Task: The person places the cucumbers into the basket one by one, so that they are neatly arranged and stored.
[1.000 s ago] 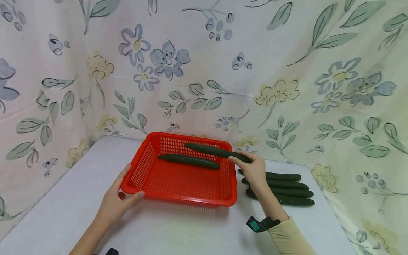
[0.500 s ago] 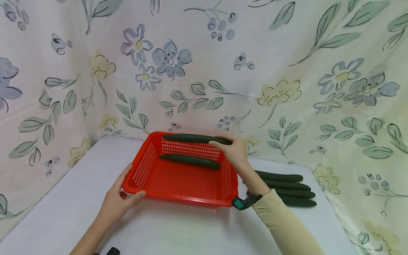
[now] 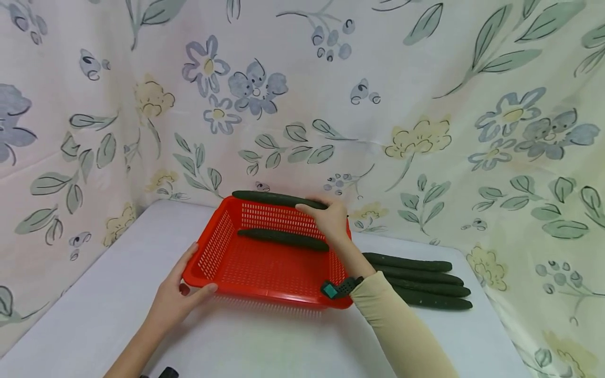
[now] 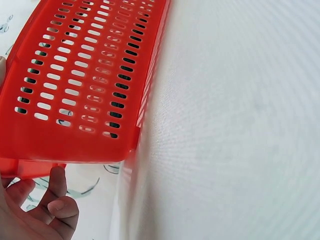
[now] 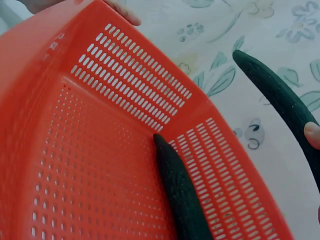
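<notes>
My right hand [image 3: 332, 220] pinched a held cucumber [image 3: 267, 198] between thumb and fingers, in line with the basket's twelve o'clock rim as my head camera saw it; the right wrist view showed it apart from that wall. Its free end pointed to about nine o'clock. My left hand [image 3: 175, 294] held the red basket [image 3: 267, 295] by its eight o'clock corner, thumb and fingers set to either side of it. Inside, a second cucumber [image 3: 283, 239] lay near the twelve o'clock wall. Between three and four o'clock from the basket, four cucumbers [image 3: 437, 301] lay side by side on the white bench [image 3: 108, 273], their nine o'clock ends hidden by my right forearm. A flowered cloth [image 3: 283, 79] hung at twelve.
</notes>
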Tool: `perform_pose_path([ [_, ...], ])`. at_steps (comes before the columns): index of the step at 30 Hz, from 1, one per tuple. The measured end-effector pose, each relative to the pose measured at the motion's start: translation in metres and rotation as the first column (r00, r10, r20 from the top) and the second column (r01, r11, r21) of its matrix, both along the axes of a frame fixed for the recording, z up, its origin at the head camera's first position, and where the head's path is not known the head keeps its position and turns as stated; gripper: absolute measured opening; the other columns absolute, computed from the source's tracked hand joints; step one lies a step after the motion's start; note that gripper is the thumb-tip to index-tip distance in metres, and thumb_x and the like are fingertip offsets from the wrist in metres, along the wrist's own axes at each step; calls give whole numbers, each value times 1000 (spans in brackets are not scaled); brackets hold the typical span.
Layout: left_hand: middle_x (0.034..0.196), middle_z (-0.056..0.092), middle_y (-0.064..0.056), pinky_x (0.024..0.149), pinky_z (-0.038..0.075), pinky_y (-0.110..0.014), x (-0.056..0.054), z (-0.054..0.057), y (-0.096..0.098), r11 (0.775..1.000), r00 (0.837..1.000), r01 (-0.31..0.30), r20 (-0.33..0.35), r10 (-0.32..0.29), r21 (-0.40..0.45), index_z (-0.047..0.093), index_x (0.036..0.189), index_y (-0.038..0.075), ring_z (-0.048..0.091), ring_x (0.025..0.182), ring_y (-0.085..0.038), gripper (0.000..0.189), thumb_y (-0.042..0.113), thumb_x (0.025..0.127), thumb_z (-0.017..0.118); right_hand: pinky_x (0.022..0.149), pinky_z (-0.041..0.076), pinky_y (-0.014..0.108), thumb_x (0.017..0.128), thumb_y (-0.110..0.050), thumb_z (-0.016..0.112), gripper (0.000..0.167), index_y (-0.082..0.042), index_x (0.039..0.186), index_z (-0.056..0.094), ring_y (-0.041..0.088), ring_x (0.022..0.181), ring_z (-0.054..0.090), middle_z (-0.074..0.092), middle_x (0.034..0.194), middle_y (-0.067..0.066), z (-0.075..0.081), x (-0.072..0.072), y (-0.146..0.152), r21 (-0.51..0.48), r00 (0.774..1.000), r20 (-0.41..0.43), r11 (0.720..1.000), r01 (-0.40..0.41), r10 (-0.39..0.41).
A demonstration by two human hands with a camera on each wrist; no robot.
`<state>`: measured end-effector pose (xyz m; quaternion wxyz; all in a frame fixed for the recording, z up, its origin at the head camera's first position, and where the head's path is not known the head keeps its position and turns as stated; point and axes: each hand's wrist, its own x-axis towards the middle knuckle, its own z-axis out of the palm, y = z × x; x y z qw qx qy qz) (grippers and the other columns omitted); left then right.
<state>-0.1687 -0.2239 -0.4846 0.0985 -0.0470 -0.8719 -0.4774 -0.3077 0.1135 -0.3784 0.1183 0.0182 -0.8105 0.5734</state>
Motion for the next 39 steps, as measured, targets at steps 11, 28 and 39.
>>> perform_pose_path([
  [11, 171, 34, -15, 76, 51, -27, 1, 2, 2, 1000, 1000, 12, 11, -12, 10, 19, 171, 36, 52, 121, -29, 101, 33, 93, 83, 104, 50, 45, 83, -32, 93, 30, -16, 107, 85, 25, 121, 60, 74, 125, 2, -27, -12, -14, -25, 977, 192, 994, 103, -96],
  [28, 170, 36, -14, 73, 47, -25, 1, 0, 0, 1000, 1000, -8, 6, 8, -5, 20, 170, 38, 49, 114, -23, 100, 34, 93, 83, 65, 41, 33, 78, -31, 96, 29, -17, 102, 87, 25, 87, 54, 75, 108, 6, -49, -7, -21, 78, 883, 462, 996, 48, -79],
  [39, 169, 38, -13, 70, 45, -25, 2, -1, 2, 1000, 1000, -13, -20, 13, -8, 22, 170, 38, 48, 109, -12, 100, 33, 92, 84, 64, 39, 33, 78, -22, 96, 25, -13, 99, 86, 23, 80, 50, 65, 87, 3, -55, -6, -22, 59, 859, 498, 993, 105, -120],
])
